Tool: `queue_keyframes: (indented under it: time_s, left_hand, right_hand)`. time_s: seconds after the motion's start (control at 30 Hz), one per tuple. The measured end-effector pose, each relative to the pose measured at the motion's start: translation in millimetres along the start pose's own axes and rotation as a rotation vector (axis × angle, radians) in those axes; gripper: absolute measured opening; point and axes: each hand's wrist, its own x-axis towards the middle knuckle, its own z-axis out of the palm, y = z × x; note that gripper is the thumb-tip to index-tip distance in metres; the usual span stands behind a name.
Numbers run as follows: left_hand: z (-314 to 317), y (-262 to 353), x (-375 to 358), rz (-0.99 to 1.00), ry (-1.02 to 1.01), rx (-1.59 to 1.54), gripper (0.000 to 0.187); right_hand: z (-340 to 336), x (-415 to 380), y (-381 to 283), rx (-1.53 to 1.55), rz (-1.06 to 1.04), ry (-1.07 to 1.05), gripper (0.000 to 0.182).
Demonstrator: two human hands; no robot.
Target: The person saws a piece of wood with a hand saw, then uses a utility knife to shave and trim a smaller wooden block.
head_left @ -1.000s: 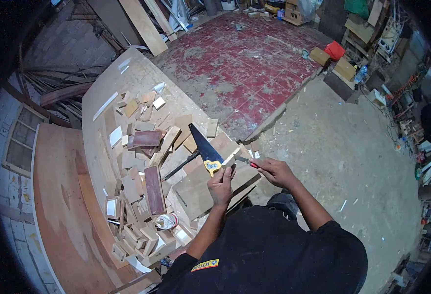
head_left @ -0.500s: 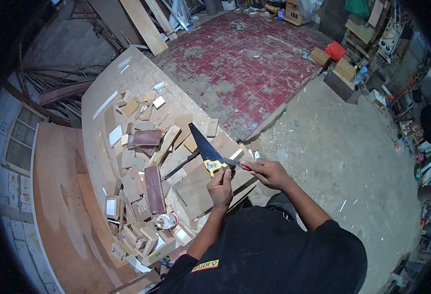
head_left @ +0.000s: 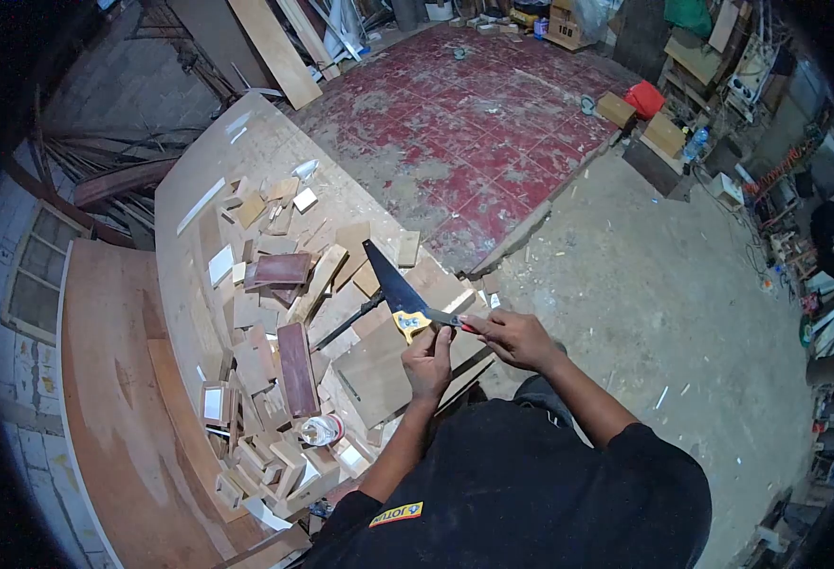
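Observation:
My left hand (head_left: 425, 365) is closed around the yellow handle of a hand saw (head_left: 397, 291). The saw's dark blade points up and away, over the workbench. In my right hand (head_left: 519, 339), the fingers grip a slim tool with a red handle (head_left: 467, 328) and a flat grey metal blade, which looks like a file. Its blade lies across the saw near the handle; whether it touches the saw is hard to make out. Beneath the saw, a long dark bar clamp (head_left: 348, 322) and a wide board (head_left: 379, 375) rest on the bench.
Wood offcuts (head_left: 270, 270) and a clear jar (head_left: 321, 430) crowd the workbench (head_left: 208, 152). A curved brown panel (head_left: 104, 379) stands at left. Beyond the bench are a raised red tiled floor (head_left: 474, 142) and bare concrete (head_left: 625, 313), with clutter along the right wall.
My right hand has moved slightly left, bringing the red-handled tool further across the saw's handle end. My left hand and the saw have barely shifted.

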Motion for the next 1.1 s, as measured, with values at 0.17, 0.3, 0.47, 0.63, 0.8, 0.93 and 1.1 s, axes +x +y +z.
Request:
queue_keyframes:
  time_s: [0.17, 0.3, 0.47, 0.63, 0.8, 0.93, 1.1]
  left_hand:
    - [-4, 21, 0, 0.006, 0.030, -0.019, 0.022]
    - [-11, 11, 4, -0.041, 0.178, -0.172, 0.026]
    - [-22, 20, 8, -0.062, 0.182, -0.163, 0.027]
    - [-12, 13, 4, -0.045, 0.091, -0.120, 0.024]
    - [-6, 22, 0, -0.002, 0.124, -0.061, 0.022]
    - [-7, 25, -3, 0.016, 0.163, -0.090, 0.023]
    - [-7, 18, -7, -0.028, 0.153, -0.132, 0.027]
  right_hand:
    - [-5, 1, 10, -0.060, 0.055, 0.015, 0.049]
    - [-10, -12, 39, -0.056, 0.234, 0.058, 0.043]
    - [-14, -18, 32, -0.006, 0.230, 0.096, 0.048]
    - [-9, 8, -11, 0.018, 0.053, 0.048, 0.049]
    - [-5, 10, -13, 0.001, 0.018, 0.010, 0.053]
    - [-7, 4, -3, -0.041, 0.049, 0.009, 0.052]
    - [-8, -4, 8, -0.033, 0.073, -0.040, 0.048]
